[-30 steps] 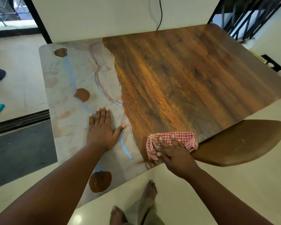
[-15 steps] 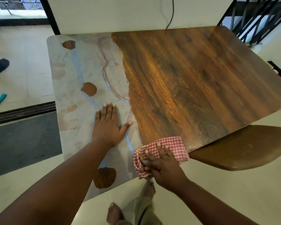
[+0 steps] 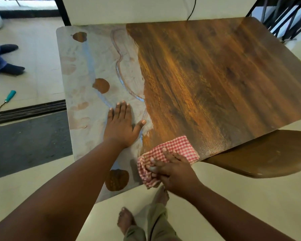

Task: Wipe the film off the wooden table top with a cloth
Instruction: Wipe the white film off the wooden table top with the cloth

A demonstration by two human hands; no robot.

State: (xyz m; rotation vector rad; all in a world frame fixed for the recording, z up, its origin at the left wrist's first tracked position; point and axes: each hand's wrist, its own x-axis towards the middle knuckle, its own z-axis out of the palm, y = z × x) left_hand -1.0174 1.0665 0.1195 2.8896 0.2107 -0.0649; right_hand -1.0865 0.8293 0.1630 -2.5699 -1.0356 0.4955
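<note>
Leftward along the near edge goes your right hand (image 3: 174, 173) with the checked cloth (image 3: 170, 153), fingers curled into its bunched end, now at the film (image 3: 94, 70) boundary. That pale film lies to your left, its long axis running away from you up the counter (image 3: 215, 75). Your left hand (image 3: 122, 126) lies flat, fingers straight, on it.

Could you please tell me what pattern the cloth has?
The cloth is red-and-white checked, clearest in the head view.

Pretty bright daylight, soft glare on the table top (image 3: 215, 80) (grain still sharp), wide-angle bending at edges, slight blur overall.
</note>
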